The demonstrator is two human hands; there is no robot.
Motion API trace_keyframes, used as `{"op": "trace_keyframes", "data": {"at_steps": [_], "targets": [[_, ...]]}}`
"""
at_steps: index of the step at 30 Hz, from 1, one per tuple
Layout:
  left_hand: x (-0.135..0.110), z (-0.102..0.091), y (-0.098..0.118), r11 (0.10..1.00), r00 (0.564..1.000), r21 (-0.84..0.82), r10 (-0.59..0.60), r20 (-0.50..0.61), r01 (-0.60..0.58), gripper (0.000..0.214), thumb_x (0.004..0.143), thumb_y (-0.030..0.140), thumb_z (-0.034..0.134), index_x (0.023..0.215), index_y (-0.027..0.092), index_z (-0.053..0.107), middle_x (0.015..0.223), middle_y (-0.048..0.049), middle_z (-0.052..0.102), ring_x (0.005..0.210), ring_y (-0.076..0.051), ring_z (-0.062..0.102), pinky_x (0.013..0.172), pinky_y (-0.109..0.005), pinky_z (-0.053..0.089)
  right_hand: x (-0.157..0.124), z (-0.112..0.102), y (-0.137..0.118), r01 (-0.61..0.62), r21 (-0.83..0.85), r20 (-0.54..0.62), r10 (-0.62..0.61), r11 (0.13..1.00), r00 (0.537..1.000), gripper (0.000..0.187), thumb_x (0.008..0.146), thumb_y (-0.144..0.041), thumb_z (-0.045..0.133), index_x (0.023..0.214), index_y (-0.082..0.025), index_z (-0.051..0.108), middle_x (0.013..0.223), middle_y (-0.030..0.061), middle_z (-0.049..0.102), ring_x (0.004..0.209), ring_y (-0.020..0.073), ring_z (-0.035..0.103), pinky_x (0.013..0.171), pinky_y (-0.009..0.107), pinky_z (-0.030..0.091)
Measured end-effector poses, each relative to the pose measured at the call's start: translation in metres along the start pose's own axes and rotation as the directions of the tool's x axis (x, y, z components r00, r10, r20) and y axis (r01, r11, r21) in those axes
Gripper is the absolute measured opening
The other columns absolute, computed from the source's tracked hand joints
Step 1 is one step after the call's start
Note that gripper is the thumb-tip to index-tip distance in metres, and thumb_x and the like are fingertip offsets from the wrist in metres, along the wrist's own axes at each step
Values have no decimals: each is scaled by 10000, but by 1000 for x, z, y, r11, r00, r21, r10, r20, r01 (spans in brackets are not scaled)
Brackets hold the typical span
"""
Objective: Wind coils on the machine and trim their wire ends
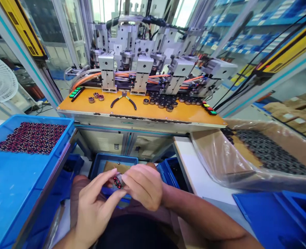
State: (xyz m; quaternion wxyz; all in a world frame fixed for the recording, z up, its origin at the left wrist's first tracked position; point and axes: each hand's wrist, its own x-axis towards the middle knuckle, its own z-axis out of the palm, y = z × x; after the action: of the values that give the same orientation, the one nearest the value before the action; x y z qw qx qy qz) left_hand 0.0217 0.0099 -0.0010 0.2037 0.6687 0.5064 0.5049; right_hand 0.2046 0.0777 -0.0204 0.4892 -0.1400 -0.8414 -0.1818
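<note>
Over my lap I hold a small round part (118, 181) with a grey metal ring and a dark face with red spots, possibly a small motor stator. My left hand (95, 200) pinches it between thumb and fingers from the left. Closed around its right side is my right hand (144, 185), whose fingers hide part of the ring. Below and behind the hands, a blue bin (97, 166) holds a piece of cardboard.
Pliers (123, 100), red-faced round parts (95, 98) and several dark round parts (163, 101) lie on the orange machine table (132, 116). A blue tray (18, 180) of red-dotted parts stands left. On the right is a plastic-lined box (207, 155) of dark parts.
</note>
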Motion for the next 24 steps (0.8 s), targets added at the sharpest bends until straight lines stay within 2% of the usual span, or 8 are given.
{"op": "trace_keyframes", "data": {"at_steps": [4,7,10,13,16,18,22,24], "targets": [[6,-2,-4,999,996,-32,13,91,-10,360,792,180,766,1132,285,711,1035,-20,775,897,-194,721,817,-284,579,5,-4,-10,-189,206,27,187,960,982,204,847,-138,580,1046,-117,623,819,92,698,734,185,653,612,297,560],[5,-4,-9,996,989,-32,90,118,-87,431,804,133,744,1202,287,681,1127,-36,757,1033,-216,687,925,-338,546,15,-9,-17,-431,421,93,435,798,896,260,827,-233,652,1065,-130,627,829,75,672,727,161,648,637,268,548],[2,-6,-10,989,981,-32,145,127,-142,478,799,98,737,1231,291,673,1170,-45,747,1071,-224,674,953,-359,534,23,-13,-21,-483,552,109,515,680,850,143,862,-234,685,973,-146,672,787,48,655,667,122,616,631,239,521],[2,-6,-6,994,992,-107,18,126,-5,406,806,108,736,1164,299,708,1169,-36,754,1044,-207,704,916,-314,565,26,-14,-24,-546,633,132,619,548,775,40,889,-157,648,876,-166,684,737,20,630,651,107,595,616,230,502],[4,-5,-2,937,971,-273,-179,158,217,277,807,139,745,1052,268,741,1136,-49,769,928,-187,745,752,-236,607,25,-12,-26,-601,664,179,685,445,706,60,877,-148,646,830,-168,678,705,10,618,634,110,579,590,237,490],[5,-4,-1,898,962,-354,-215,169,263,227,801,137,749,1002,243,749,1108,-67,776,908,-196,753,722,-232,614,22,-12,-27,-623,667,206,703,408,681,71,867,-141,649,807,-166,677,695,9,624,629,110,577,585,238,484],[4,-6,-3,942,983,-291,-138,119,167,248,811,111,727,1014,252,741,1109,-61,771,1048,-218,721,819,-264,607,12,-23,-18,-752,561,263,786,347,559,153,877,-137,630,728,-168,646,670,-1,614,612,110,577,579,240,477],[5,-9,-5,981,992,-177,-57,117,77,293,809,94,720,1048,264,730,1144,-52,757,1069,-210,709,856,-270,593,9,-34,-8,-783,422,193,799,456,570,108,892,-150,619,793,-175,655,714,13,620,643,124,587,585,251,489]]}}
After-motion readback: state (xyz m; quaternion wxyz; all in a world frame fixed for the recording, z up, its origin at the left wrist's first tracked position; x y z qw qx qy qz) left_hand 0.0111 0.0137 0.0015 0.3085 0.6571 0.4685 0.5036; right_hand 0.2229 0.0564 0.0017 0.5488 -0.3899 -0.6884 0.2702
